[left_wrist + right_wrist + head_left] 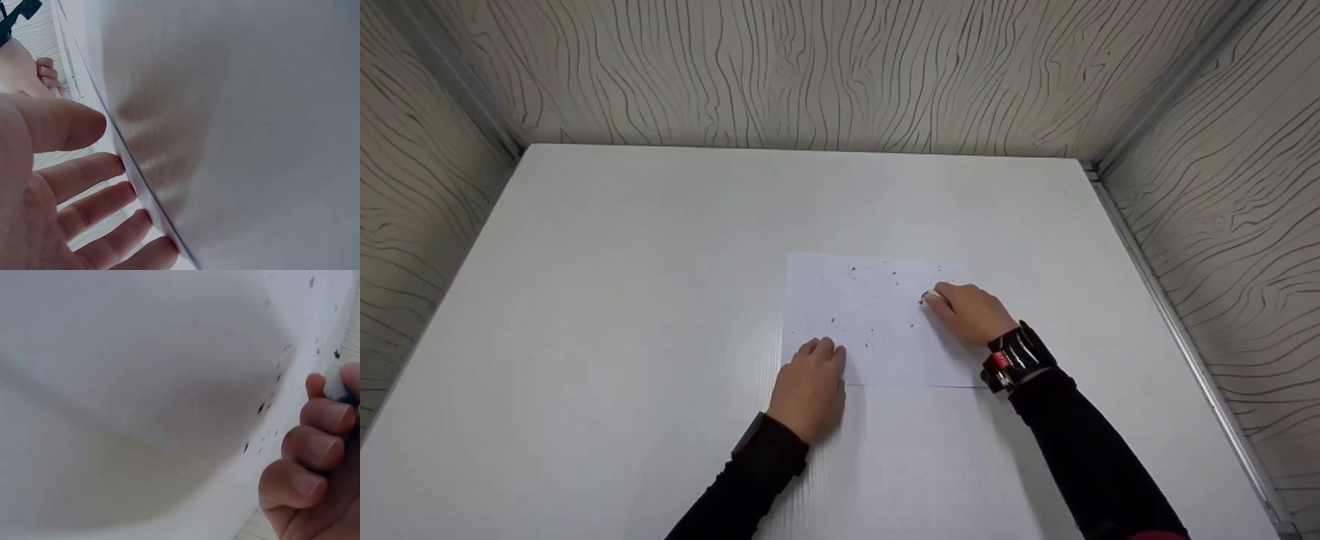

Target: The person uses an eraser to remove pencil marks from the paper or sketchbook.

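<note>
Hands: my left hand (810, 386) lies flat, fingers straight and relaxed, pressing the near-left corner of the sheet of paper (877, 319) against the table (622, 262). My right hand (971, 311) is curled around a small white eraser (336, 382); the right wrist view shows it pinched between thumb and forefinger, with the other fingers folded in below.

The paper lies flat near the middle of the table, slightly toward my right. Dark specks (895, 274) are scattered over its upper and middle area. I cannot tell whether these are pencil marks or rubbings.

Step in hand, as I judge it: rubbing at the right part of the sheet, eraser tip touching the paper, left hand acting as anchor.

The next move likely calls for short strokes with light pressure, steady hold-down at the corner so the sheet neither creeps nor buckles.
</note>
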Available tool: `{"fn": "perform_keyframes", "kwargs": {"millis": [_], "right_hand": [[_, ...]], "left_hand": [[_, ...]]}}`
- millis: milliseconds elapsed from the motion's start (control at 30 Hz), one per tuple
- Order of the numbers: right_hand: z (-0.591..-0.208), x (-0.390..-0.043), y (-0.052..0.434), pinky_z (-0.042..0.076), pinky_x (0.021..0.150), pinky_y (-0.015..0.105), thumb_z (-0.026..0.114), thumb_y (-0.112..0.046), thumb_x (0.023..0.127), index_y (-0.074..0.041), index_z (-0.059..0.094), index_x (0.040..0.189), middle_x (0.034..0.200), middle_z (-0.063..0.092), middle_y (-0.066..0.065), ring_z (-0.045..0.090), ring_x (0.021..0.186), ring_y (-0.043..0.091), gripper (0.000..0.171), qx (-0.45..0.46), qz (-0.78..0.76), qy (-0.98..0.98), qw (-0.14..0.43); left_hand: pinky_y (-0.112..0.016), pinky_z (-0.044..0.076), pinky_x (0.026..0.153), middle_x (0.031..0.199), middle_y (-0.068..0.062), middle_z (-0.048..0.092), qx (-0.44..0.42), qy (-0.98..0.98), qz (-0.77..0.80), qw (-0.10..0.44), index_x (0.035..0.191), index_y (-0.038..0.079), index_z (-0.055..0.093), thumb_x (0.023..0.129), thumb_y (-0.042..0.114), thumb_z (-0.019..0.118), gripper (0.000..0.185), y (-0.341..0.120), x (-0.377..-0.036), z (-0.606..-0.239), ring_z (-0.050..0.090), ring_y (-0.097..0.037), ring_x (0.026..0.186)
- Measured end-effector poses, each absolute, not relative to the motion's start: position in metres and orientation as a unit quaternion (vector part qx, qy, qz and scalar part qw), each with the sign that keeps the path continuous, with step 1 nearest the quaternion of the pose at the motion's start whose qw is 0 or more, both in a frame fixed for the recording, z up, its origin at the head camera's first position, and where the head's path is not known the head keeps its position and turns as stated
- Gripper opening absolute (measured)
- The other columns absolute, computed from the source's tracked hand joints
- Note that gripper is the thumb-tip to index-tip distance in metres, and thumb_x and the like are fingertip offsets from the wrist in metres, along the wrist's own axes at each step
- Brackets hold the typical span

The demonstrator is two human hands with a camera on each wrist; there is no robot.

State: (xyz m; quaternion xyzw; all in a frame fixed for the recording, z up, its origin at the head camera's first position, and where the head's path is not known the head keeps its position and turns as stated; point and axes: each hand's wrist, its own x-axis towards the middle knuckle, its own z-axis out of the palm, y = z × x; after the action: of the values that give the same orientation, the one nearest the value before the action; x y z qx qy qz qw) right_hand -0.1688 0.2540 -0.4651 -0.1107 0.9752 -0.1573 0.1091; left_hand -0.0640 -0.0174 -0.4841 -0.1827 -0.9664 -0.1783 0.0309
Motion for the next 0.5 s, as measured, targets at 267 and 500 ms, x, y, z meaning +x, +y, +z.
{"fn": "perform_keyframes", "kwargs": {"millis": [267,500], "right_hand": [[-0.480,-0.169,0.229,0.033,0.060,0.029,0.061,-0.023,0.105,-0.013,0.045,0.074,0.065,0.038,-0.003,0.043,0.064,0.016,0.036,-0.155,-0.091,0.983,0.041],[-0.482,-0.168,0.231,0.034,0.050,0.027,0.071,-0.013,0.098,-0.009,0.059,0.077,0.059,0.055,0.004,0.039,0.055,0.014,0.025,-0.207,0.006,0.977,-0.058]], "left_hand": [[-0.043,0.065,0.090,0.118,-0.012,0.072,-0.182,-0.967,-0.179,0.028,0.126,0.001,0.074,0.094,0.008,0.073,0.033,-0.014,-0.062,-0.483,0.070,-0.031,0.121],[-0.043,0.065,0.090,0.119,-0.013,0.073,-0.187,-0.967,-0.172,0.028,0.127,0.000,0.073,0.095,0.007,0.071,0.033,-0.014,-0.063,-0.477,0.070,-0.032,0.121]]}}
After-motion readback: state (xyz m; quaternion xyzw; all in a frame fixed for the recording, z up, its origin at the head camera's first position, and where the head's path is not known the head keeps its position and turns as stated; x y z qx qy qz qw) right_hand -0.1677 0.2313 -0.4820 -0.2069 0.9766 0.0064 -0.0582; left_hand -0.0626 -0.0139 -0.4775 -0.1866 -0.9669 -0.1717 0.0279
